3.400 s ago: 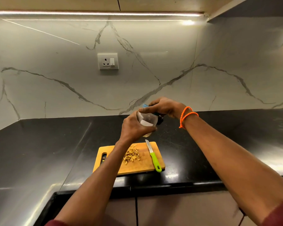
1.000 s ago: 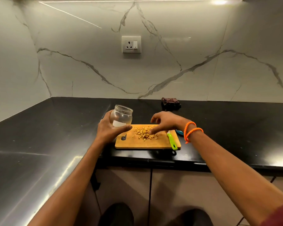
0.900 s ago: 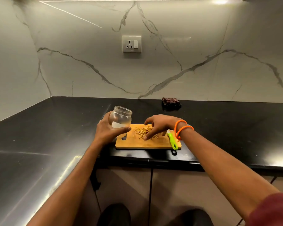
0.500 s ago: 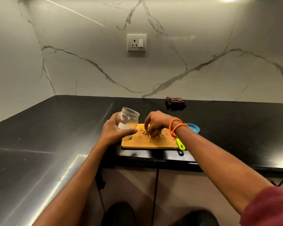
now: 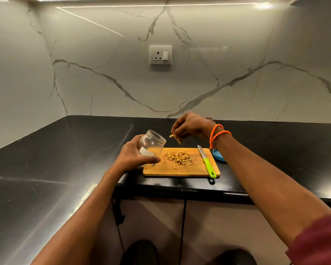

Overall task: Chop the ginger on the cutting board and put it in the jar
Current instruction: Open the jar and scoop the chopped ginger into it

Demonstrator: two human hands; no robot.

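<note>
A pile of chopped ginger (image 5: 178,158) lies on the wooden cutting board (image 5: 191,171). My left hand (image 5: 134,155) grips a clear glass jar (image 5: 152,144), lidless and tilted with its mouth toward the right, above the board's left end. My right hand (image 5: 189,128), with orange bands at the wrist, pinches a few ginger pieces above the board, just right of the jar's mouth. Some pieces hang below its fingertips.
A green-handled knife (image 5: 206,162) lies on the board's right side, handle over the front edge. A blue lid (image 5: 218,156) sits on the black counter (image 5: 65,159) right of the board. A wall socket (image 5: 160,55) is on the marble backsplash. The counter wraps round to the left.
My right hand took a pinch of ginger from the pile and lifted it up toward the jar's mouth. My left hand tilted the jar more to the right.
</note>
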